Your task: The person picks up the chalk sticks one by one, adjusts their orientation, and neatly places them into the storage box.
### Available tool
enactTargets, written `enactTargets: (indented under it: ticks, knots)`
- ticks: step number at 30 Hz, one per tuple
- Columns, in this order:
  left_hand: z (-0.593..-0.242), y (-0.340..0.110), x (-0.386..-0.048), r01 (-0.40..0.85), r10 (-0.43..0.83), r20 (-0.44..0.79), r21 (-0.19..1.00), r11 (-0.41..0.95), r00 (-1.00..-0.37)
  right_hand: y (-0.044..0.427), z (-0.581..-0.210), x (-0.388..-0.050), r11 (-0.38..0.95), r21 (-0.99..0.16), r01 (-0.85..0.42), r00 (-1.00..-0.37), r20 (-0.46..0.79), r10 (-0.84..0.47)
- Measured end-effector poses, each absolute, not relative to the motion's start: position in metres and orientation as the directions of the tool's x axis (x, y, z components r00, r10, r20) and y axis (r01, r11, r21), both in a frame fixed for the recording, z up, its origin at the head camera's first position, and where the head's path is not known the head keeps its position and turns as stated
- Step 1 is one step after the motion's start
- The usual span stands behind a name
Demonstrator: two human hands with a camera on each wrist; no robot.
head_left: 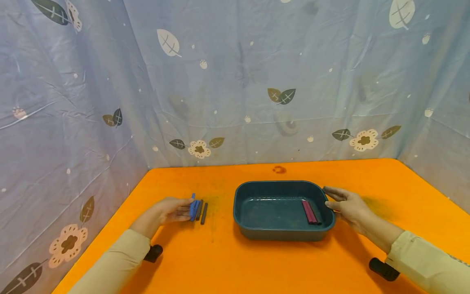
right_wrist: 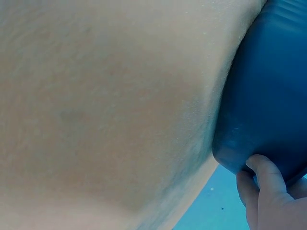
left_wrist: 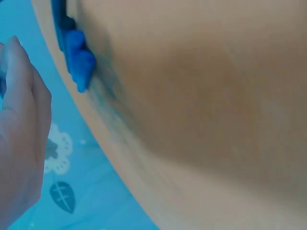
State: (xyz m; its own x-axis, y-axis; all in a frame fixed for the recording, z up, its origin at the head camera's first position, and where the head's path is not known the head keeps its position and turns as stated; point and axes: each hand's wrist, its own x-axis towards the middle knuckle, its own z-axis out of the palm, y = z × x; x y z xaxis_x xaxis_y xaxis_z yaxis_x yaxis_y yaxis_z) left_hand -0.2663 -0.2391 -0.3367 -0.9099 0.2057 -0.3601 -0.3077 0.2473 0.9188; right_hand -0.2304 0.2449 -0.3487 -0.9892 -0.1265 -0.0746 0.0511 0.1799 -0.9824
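Note:
At the left of the head view, my left hand [head_left: 170, 210] pinches a blue stick [head_left: 193, 196] between its thumb and fingers. Beside it, other blue sticks [head_left: 197, 207] and two dark sticks [head_left: 204, 213] lie on the orange table. The left wrist view shows this hand [left_wrist: 24, 129] at the left edge, apart from blue sticks [left_wrist: 79, 60] on the table. My right hand [head_left: 350, 208] grips the right end of a dark teal bin [head_left: 284, 235]; in the right wrist view its fingers [right_wrist: 268, 177] touch the bin wall [right_wrist: 264, 105]. Reddish-purple sticks [head_left: 309, 211] lie inside the bin at its right.
A patterned blue-grey cloth [head_left: 235, 81] hangs behind the table [head_left: 220, 265] and along both sides. An orange-red stain [head_left: 279, 169] marks the table behind the bin. Dark devices [head_left: 153, 253] hang under both wrists.

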Motion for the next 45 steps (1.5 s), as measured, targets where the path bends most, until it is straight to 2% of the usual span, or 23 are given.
enactTargets:
  ticks: [13,29,45]
  knots:
    - [-0.330,-0.216,-0.259,-0.287,0.192,-0.333,0.929,0.232,-0.923,0.245,-0.349,-0.230,0.193,-0.980,0.049,-0.988,-0.076,-0.131]
    - [-0.313,-0.190,-0.256,-0.255,0.333,-0.321,0.940,0.228,-0.887,0.246,-0.351,-0.230,0.193,-0.981,0.036,-0.989,-0.063,-0.137]
    - [-0.298,-0.154,-0.260,-0.276,0.349,-0.343,0.934,0.227,-0.872,0.245,-0.350,-0.229,0.182,-0.983,0.035,-0.988,-0.062,-0.144]
